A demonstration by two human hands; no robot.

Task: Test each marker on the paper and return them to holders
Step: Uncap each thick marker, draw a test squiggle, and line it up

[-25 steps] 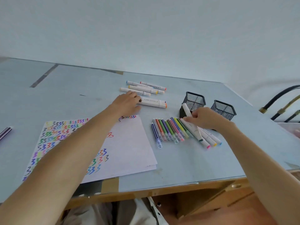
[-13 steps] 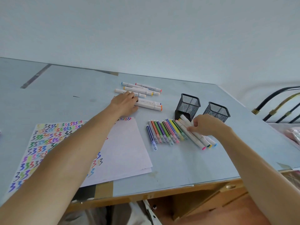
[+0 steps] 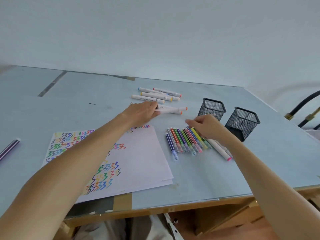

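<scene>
A white paper covered with coloured zigzag marks lies under my left forearm. My left hand grips the near ends of two thick white markers with orange caps. Several more thick white markers lie behind them. A row of thin coloured markers lies right of the paper. My right hand rests over the far ends of that row with relaxed fingers, holding nothing. A thick white marker with a pink tip lies beside my right wrist. Two black mesh holders stand empty behind my right hand.
A dark purple pen lies at the table's left edge. The wooden front edge of the table is near my body. Black and brass tubing shows beyond the table's right side.
My right hand has laid the thick white marker down beside the thin row and shifted left onto the thin markers. My left hand has stayed on the two orange-capped markers.
</scene>
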